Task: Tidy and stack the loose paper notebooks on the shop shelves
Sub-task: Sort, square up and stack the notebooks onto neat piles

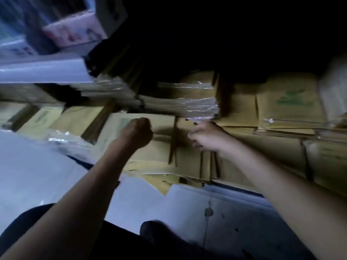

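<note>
**Notebooks: the wrapped bundle sits just above the right grip**

Notebooks [159, 147] in brown paper lie flat across the shelf, overlapping loosely, some edges skewed; a wrapped bundle [180, 102] of them rests on top, its long axis running left to right, its crinkled clear plastic catching the light. The right grip [204, 136] is the nearer one, touching the bundle's lower right corner from below; its fingers are curled, but blur hides whether they pinch anything, so I cannot tell. The left grip [138, 132] hovers over the flat notebooks as a closed fist, nothing visible in it. To my eye the bundle would slide stiffly, the loose covers more limply; grey floor [234, 218] shows below.
</note>
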`<state>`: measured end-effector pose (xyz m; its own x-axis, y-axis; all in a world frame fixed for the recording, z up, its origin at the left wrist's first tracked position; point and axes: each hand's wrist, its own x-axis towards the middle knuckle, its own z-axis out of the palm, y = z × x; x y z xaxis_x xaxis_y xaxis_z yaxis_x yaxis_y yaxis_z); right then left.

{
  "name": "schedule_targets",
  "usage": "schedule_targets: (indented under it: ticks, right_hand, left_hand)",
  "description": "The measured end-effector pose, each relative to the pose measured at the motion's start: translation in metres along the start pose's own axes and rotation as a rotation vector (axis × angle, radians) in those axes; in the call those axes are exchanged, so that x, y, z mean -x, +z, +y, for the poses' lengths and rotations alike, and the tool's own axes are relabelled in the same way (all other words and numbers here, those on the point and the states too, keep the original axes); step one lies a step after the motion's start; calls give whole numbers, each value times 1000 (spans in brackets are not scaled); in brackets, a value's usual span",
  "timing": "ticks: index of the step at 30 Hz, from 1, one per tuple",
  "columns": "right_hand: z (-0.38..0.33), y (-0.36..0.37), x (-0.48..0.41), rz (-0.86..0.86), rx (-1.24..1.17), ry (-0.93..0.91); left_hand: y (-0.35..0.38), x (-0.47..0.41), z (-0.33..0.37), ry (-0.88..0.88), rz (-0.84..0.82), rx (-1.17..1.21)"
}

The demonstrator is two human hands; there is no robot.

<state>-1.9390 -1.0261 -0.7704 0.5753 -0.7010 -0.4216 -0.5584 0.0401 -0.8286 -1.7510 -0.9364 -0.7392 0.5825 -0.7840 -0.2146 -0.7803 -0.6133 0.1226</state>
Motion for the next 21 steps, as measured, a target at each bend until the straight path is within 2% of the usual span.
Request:
schedule_targets:
  ticks: [2, 5, 8, 11, 14, 16, 21]
  right_hand:
    - [-3, 30, -7, -69, -80, 61]
    - [-5, 59, -16, -68, -210, 146]
    - [-8, 70, -21, -11, -324, 210]
    - [-8, 77, -24, -9, -320, 199]
    - [-7, 81, -27, 21, -315, 179]
    - [-5, 83, -29, 73, -282, 144]
    - [-6, 92, -24, 231, -37, -6]
  left_hand:
    - [-1, 8, -52, -142, 87, 1]
    - [3, 19, -101, -336, 58, 115]
    - [13, 22, -120, -357, 68, 275]
    - [18, 17, -132, -361, 154, 293]
    - [16, 9, -137, -433, 155, 360]
    - [18, 5, -137, -481, 144, 319]
    - [27, 3, -135, -598, 201, 354]
